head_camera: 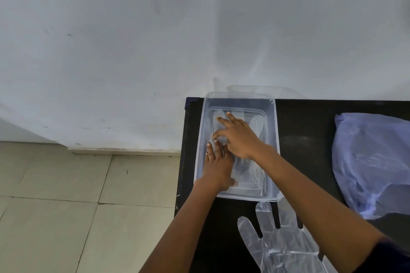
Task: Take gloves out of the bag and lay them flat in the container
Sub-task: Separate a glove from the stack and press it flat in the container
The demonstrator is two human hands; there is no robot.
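A clear rectangular plastic container (274, 131) stands on the left part of a black table. A clear thin plastic glove (245, 169) lies on its floor, hard to make out. My left hand (218, 167) presses flat on the glove near the container's front, fingers apart. My right hand (238, 137) rests just beyond it, fingers spread on the glove's far part. Another clear glove (281, 241) lies flat on the table in front of the container, partly under my right forearm. A pale blue plastic bag (372, 164) sits at the right.
The black table (306, 122) stands against a white wall; its left edge runs just beside the container. Beige floor tiles (66, 206) lie to the left. A clear lid-like piece (261, 89) leans behind the container.
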